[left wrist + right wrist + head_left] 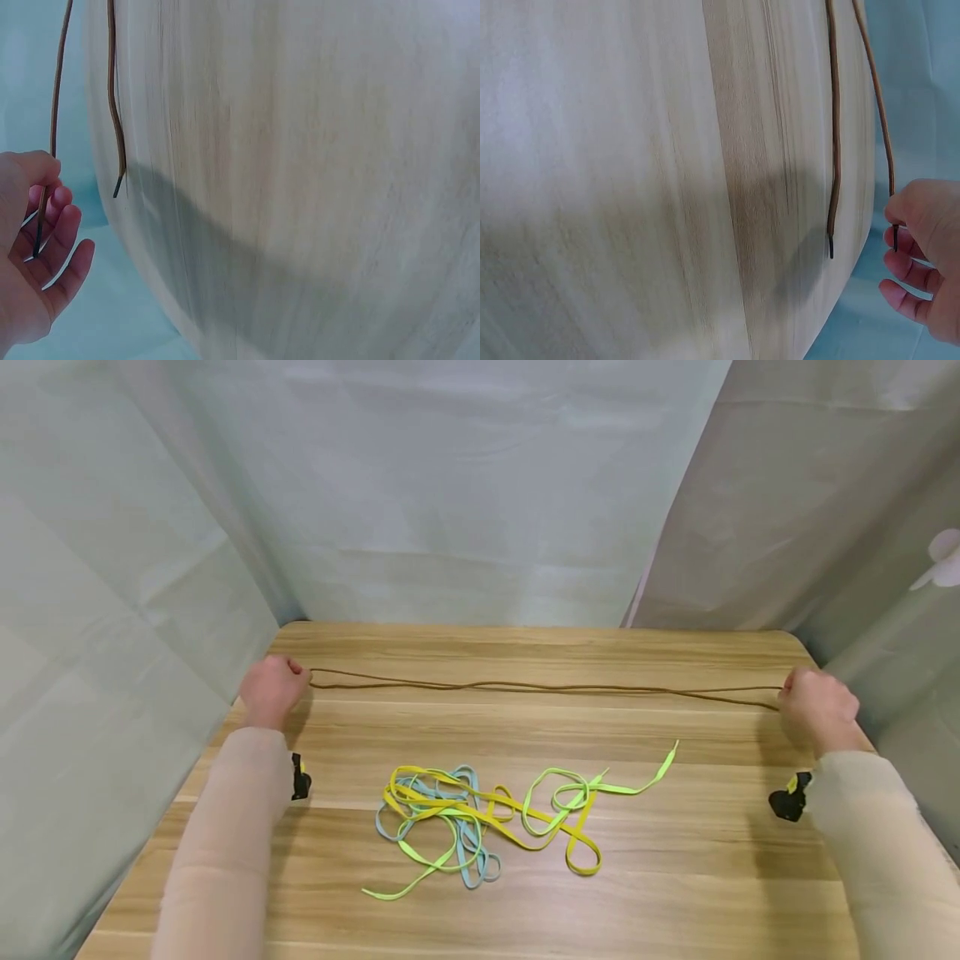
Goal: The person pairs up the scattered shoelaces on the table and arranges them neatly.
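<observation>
Two thin brown shoelaces run side by side across the far part of the table, crossing each other in the head view. My left hand (273, 691) pinches one end of the first brown lace (58, 90) between thumb and index finger, its dark tip lying over the palm side. At the other end, my right hand (819, 703) pinches the same lace (880, 97), with the dark tip poking out below the thumb. This lace stretches nearly straight between the hands. The second brown lace (835, 142) lies along the tabletop, both dark tips near the hands.
Nearer on the wooden table (675, 893), a loose tangle holds a yellow lace (585, 860), a light blue lace (472, 868) and lime-green laces (637, 789). Pale curtains (465, 510) hang behind the table and at both sides.
</observation>
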The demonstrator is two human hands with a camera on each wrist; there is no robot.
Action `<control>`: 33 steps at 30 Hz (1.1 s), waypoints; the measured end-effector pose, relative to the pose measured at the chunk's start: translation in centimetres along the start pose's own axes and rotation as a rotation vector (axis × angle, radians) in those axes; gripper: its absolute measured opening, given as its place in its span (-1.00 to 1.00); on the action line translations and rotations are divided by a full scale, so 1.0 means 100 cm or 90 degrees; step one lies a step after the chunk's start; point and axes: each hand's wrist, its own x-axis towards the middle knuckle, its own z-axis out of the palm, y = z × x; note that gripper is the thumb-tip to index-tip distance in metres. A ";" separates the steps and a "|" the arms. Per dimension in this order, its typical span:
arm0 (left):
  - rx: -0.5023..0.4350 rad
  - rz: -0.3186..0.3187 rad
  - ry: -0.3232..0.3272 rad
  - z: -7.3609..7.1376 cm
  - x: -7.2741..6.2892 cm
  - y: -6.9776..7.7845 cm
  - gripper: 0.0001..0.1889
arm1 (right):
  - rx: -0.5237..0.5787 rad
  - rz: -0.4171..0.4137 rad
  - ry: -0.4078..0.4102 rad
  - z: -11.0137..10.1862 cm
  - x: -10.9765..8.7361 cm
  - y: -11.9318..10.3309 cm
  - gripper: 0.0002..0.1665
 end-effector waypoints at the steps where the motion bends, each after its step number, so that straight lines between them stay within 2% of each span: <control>1: -0.001 -0.002 -0.001 0.000 0.001 0.002 -0.75 | 0.002 0.001 0.001 0.000 0.001 0.000 -0.76; 7: 0.010 -0.017 -0.008 0.005 0.002 0.004 -0.78 | 0.009 0.001 -0.009 0.006 -0.002 0.000 -0.76; 14: -0.004 0.016 -0.014 0.010 -0.005 -0.001 -0.79 | 0.002 -0.043 0.018 0.015 -0.009 0.005 -0.77; 19: -0.005 0.014 -0.038 0.013 -0.009 -0.001 -0.78 | -0.016 -0.071 0.032 0.021 -0.009 0.008 -0.76; 33: 0.015 -0.003 -0.052 0.022 -0.002 0.001 -0.80 | -0.027 -0.047 0.003 0.026 -0.006 0.009 -0.78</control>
